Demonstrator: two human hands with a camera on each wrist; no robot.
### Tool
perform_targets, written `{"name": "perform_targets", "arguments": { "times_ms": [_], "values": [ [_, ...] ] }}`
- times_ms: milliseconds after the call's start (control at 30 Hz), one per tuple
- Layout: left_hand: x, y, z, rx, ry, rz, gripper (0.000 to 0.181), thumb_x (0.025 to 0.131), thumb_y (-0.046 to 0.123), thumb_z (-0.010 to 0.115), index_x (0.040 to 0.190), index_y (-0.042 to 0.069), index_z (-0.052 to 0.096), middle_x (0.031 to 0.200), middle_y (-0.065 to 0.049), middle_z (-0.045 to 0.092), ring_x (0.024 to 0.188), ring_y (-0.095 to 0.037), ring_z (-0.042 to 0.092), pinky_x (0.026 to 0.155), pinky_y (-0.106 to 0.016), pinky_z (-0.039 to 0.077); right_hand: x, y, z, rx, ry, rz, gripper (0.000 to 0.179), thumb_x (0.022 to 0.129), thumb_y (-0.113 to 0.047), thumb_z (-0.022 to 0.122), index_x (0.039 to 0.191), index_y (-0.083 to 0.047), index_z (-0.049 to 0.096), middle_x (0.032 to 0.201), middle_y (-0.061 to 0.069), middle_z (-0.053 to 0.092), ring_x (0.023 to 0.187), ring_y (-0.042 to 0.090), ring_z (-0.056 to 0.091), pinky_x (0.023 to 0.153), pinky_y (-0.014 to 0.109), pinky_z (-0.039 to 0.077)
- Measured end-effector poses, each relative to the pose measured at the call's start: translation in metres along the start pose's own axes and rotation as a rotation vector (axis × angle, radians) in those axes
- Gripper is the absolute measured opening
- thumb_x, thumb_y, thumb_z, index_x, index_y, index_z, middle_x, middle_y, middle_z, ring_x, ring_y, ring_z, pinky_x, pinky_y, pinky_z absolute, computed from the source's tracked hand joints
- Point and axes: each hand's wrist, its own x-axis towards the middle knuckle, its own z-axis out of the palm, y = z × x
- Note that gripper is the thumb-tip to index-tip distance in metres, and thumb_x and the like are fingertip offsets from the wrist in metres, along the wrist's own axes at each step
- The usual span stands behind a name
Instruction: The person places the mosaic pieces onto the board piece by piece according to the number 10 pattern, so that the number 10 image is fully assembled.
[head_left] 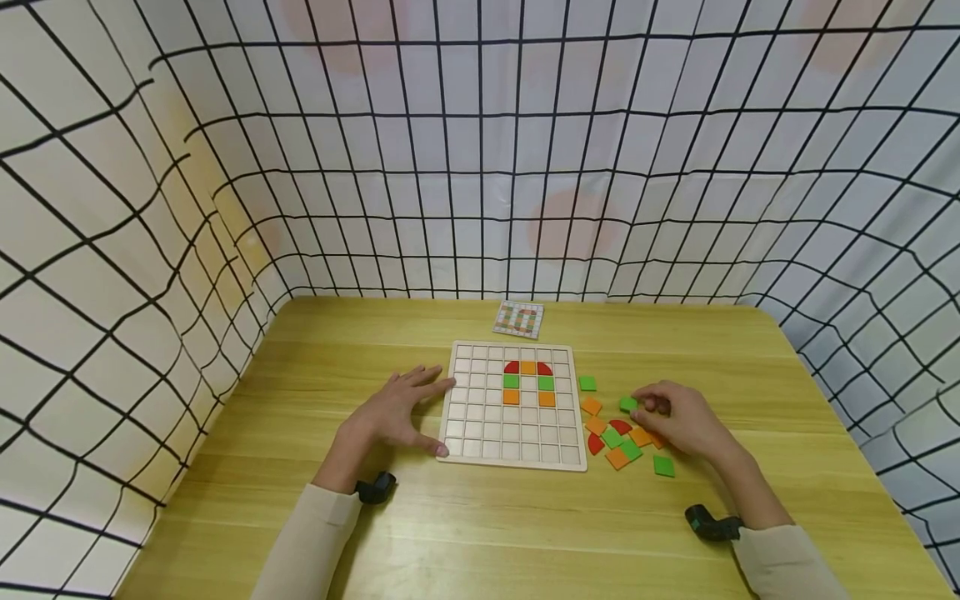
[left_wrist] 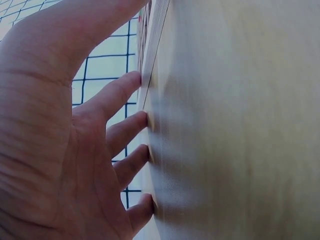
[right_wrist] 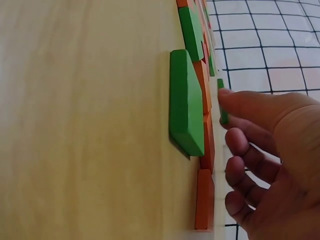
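A pale wooden grid board (head_left: 480, 433) lies flat on the table. Red quarter-round, orange square and green square tiles form an arch in its upper right cells. My left hand (head_left: 393, 410) rests at the board's left side with fingers spread, thumb and index fingertip touching the edge. The left wrist view shows the other fingertips on the tabletop (left_wrist: 240, 120). To the right of the board, my right hand (head_left: 686, 421) pinches a green square tile (head_left: 628, 404) between thumb and index finger. In the right wrist view that tile (right_wrist: 220, 86) appears edge-on, its other fingers loosely curled.
Loose orange, green and red tiles (head_left: 617, 457) lie in a cluster right of the board. Single green tiles lie apart, one near the board's edge (head_left: 587, 383) and one nearer me (head_left: 663, 466). A small pattern card (head_left: 518, 319) sits behind the board. Grid-patterned curtains (head_left: 465, 150) enclose the table.
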Motion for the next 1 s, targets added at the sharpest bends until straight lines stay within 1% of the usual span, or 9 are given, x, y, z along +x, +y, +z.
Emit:
{"name": "perform_targets", "arguments": {
  "times_ms": [133, 233, 333, 533, 700, 833, 1000],
  "values": [
    [0.001, -0.001, 0.000, 0.005, 0.000, 0.000, 0.114, 0.066, 0.073, 0.084, 0.161, 0.031, 0.036, 0.173, -0.006, 0.022, 0.160, -0.037, 0.016, 0.128, -0.064, 0.011, 0.001, -0.005, 0.000, -0.003, 0.002, 0.000, 0.035, 0.096, -0.031, 0.076, 0.120, -0.006, 0.072, 0.092, -0.001, 0.065, 0.085, 0.014, 0.058, 0.078, 0.026, 0.053],
    [0.001, -0.001, 0.000, 0.005, 0.000, -0.002, 0.115, 0.066, 0.074, 0.083, 0.161, 0.032, 0.036, 0.173, -0.006, 0.022, 0.160, -0.036, 0.015, 0.128, -0.064, 0.010, 0.002, -0.010, 0.001, -0.005, 0.004, -0.009, 0.035, 0.095, -0.032, 0.076, 0.120, -0.007, 0.072, 0.093, -0.001, 0.065, 0.086, 0.015, 0.059, 0.080, 0.029, 0.055],
    [0.001, -0.001, 0.000, 0.001, -0.002, -0.005, 0.115, 0.066, 0.074, 0.083, 0.161, 0.032, 0.036, 0.173, -0.006, 0.022, 0.160, -0.036, 0.015, 0.128, -0.064, 0.010, 0.004, -0.016, 0.004, 0.002, 0.005, -0.021, 0.035, 0.095, -0.031, 0.077, 0.120, -0.007, 0.072, 0.093, -0.001, 0.065, 0.085, 0.016, 0.058, 0.078, 0.030, 0.053],
    [0.001, -0.001, 0.000, -0.004, -0.003, -0.004, 0.115, 0.066, 0.074, 0.083, 0.161, 0.032, 0.036, 0.173, -0.006, 0.021, 0.160, -0.036, 0.014, 0.128, -0.064, 0.010, 0.011, -0.031, 0.013, 0.034, -0.015, -0.033, 0.033, 0.094, -0.028, 0.078, 0.119, -0.008, 0.073, 0.092, -0.001, 0.063, 0.082, 0.017, 0.054, 0.072, 0.027, 0.050],
    [0.001, -0.001, 0.000, 0.006, -0.007, -0.009, 0.116, 0.066, 0.075, 0.083, 0.162, 0.032, 0.035, 0.173, -0.006, 0.021, 0.161, -0.036, 0.014, 0.128, -0.064, 0.010, 0.016, -0.046, 0.025, 0.053, -0.038, -0.047, 0.029, 0.093, -0.024, 0.079, 0.117, -0.009, 0.073, 0.090, -0.002, 0.062, 0.083, 0.017, 0.053, 0.071, 0.025, 0.047],
    [0.001, -0.001, 0.000, 0.008, -0.010, -0.016, 0.116, 0.066, 0.075, 0.083, 0.162, 0.032, 0.035, 0.173, -0.006, 0.021, 0.161, -0.036, 0.014, 0.128, -0.064, 0.010, 0.020, -0.058, 0.037, 0.084, -0.061, -0.086, 0.025, 0.092, -0.021, 0.080, 0.113, -0.009, 0.074, 0.087, -0.003, 0.061, 0.081, 0.016, 0.052, 0.068, 0.024, 0.045],
    [0.001, 0.000, 0.000, 0.004, -0.009, -0.017, 0.116, 0.065, 0.075, 0.083, 0.162, 0.032, 0.035, 0.173, -0.006, 0.021, 0.161, -0.036, 0.014, 0.128, -0.064, 0.009, 0.025, -0.071, 0.049, 0.092, -0.088, -0.111, 0.022, 0.091, -0.023, 0.080, 0.110, -0.012, 0.075, 0.085, -0.003, 0.058, 0.080, 0.015, 0.051, 0.068, 0.023, 0.043]
  ]
}}
